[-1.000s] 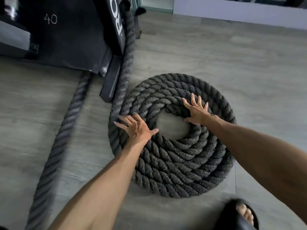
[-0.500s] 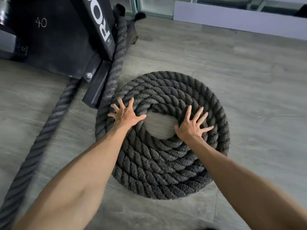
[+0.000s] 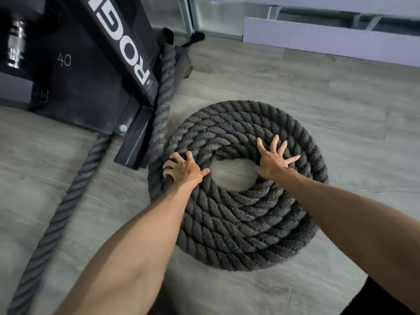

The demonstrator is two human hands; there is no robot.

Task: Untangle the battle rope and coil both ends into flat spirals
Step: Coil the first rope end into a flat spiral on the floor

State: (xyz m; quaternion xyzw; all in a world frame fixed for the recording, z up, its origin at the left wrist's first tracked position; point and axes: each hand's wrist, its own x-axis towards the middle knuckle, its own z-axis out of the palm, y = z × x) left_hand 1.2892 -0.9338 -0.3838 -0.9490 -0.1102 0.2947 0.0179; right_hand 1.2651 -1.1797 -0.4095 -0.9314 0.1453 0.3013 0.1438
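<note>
Two bare forearms reach down from the near edge. The left hand [image 3: 185, 170] sits on the left rim of the coil with its fingers bent and hooked over the outer turns, gripping them. The right hand [image 3: 273, 159] lies flat on the inner turns across the centre hole, fingers straight and spread, holding nothing.

The battle rope [image 3: 238, 223] is thick, dark grey and fuzzy, with a coarse twisted lay. It lies on the floor [image 3: 341, 110] as a flat round spiral of several turns with a bare oval gap in the middle.

The coil's left edge sits just beside the foot of a black steel rack [image 3: 91, 76]. One straight run of rope climbs past the rack and another trails off to the near left. Open grey wood-grain planks lie to the right and beyond, up to a pale wall base [image 3: 329, 39].
</note>
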